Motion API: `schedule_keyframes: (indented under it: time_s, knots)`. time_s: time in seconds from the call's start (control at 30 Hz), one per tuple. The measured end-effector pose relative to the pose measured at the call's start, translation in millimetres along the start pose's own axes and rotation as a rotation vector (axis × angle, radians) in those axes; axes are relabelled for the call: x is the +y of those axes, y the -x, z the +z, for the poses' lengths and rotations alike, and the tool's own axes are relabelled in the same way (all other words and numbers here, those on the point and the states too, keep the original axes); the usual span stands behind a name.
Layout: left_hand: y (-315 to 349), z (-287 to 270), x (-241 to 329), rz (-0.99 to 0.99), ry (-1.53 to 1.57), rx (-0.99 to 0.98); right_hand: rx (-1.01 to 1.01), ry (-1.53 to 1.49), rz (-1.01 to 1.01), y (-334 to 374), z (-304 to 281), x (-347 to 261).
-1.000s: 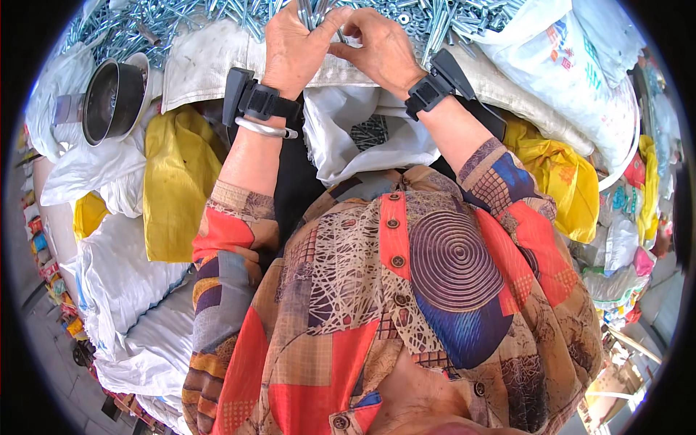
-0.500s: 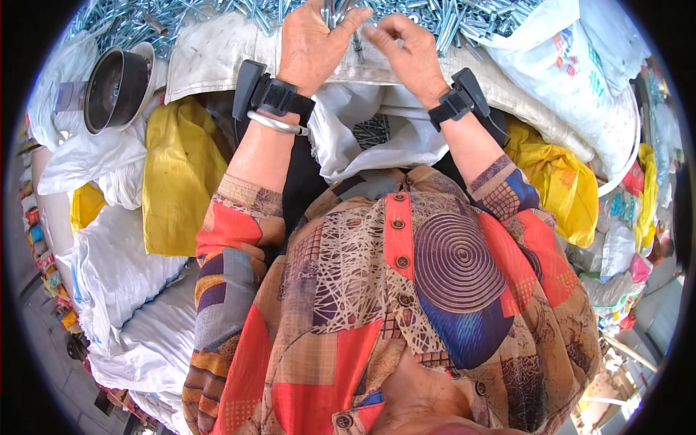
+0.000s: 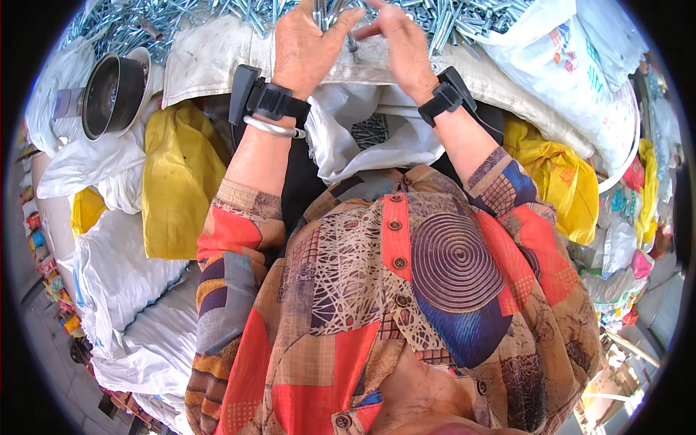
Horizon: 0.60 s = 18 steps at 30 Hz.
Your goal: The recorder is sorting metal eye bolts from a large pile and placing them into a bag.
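At the top edge my left hand (image 3: 308,54) is closed around several silver metal bolts (image 3: 331,13), which show between thumb and fingers. One bolt (image 3: 352,46) points downward beside the left thumb. My right hand (image 3: 406,54) is just to the right, its fingers apart and slightly blurred, with the tips close to that bolt; whether they touch it I cannot tell. Beyond both hands spreads a heap of loose silver bolts (image 3: 239,14). Beneath them an open white sack (image 3: 402,156) holds more dark-looking bolts (image 3: 370,133).
A pale cloth (image 3: 210,61) covers the near edge of the work surface. A dark round pan (image 3: 112,98) stands at the left, near a yellow sack (image 3: 177,188) and white sacks (image 3: 130,268). On the right are a white plastic bag (image 3: 558,65) and another yellow bag (image 3: 547,181).
My right hand's fingers have gone from curled to stretched out toward the bolts. Both hands have shifted slightly left, and the left still holds its bolts.
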State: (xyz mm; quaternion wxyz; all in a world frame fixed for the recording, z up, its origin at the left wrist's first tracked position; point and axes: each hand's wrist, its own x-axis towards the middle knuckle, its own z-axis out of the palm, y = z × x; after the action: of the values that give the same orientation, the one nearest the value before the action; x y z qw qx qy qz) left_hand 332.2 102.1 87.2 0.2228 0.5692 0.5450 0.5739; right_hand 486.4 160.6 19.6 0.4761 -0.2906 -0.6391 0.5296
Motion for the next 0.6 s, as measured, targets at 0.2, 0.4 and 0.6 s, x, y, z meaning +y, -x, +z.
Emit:
schedule_keyframes:
  time_s: [0.2, 0.4, 0.6]
  knots:
    - [1.4, 1.1, -0.3, -0.107, 0.140, -0.065, -0.080, -0.033, 0.059, 5.8, 14.5, -16.5]
    - [0.9, 1.8, 2.8, -0.033, -0.017, -0.103, -0.030, 0.090, 0.026, 4.4, 5.6, -5.1]
    - [1.9, 0.9, -5.3, -0.015, -0.137, -0.080, -0.001, 0.072, -0.062, 6.0, 8.0, -12.1]
